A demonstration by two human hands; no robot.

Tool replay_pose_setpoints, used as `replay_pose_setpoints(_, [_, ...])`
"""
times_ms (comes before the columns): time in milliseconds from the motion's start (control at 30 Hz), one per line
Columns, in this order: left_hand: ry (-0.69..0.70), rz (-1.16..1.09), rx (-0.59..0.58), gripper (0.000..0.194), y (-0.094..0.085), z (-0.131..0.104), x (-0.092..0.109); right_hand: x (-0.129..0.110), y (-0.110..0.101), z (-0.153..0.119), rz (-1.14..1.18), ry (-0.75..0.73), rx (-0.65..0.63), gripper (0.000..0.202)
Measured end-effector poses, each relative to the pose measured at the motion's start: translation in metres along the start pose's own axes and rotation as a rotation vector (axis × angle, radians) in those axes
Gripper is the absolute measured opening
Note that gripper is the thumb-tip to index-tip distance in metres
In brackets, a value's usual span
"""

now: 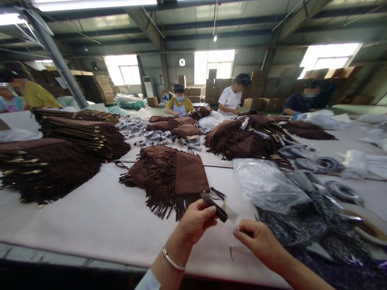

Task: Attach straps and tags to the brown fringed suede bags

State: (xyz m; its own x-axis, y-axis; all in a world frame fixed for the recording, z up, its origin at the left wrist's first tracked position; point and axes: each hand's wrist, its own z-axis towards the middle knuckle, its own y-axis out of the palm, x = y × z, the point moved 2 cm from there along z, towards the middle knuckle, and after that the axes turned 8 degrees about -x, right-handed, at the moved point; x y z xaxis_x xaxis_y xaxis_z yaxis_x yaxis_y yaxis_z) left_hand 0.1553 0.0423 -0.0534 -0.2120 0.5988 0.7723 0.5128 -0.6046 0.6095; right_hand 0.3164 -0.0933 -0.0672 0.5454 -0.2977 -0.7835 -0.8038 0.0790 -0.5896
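My left hand [196, 223], with a silver bangle at the wrist, is closed on a dark brown strap [214, 206] bent into a loop. Just right of it my right hand [256, 237] has its thumb and fingers pinched together; whatever they hold is too small to make out. Beyond my hands a brown fringed bag [190, 173] lies flat on the white table [99, 225], its fringe spread to the left and front. A short dark strip [231, 253] rests on the table below my right hand.
Stacked brown fringed bags [48, 165] stand at the left, more bags [242, 137] behind. Clear plastic bags [269, 183], wrapped straps [341, 191] and a tape roll [367, 227] lie at the right. Several people work across the table, one in a white shirt [229, 96].
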Motion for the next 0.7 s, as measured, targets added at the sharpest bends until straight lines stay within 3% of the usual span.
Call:
replay_pose_setpoints(167, [0.037, 0.254, 0.037, 0.028, 0.016, 0.008, -0.004, -0.005, 0.002, -0.002, -0.037, 0.003, 0.022, 0.034])
replay_pose_setpoints(433, [0.071, 0.517, 0.114, 0.015, 0.012, 0.007, -0.008, -0.005, -0.001, -0.004, -0.004, 0.027, 0.020, 0.035])
replay_pose_setpoints(700, [0.047, 0.444, 0.066, 0.015, 0.019, 0.004, -0.013, -0.001, 0.005, 0.000, 0.199, 0.081, 0.001, 0.034])
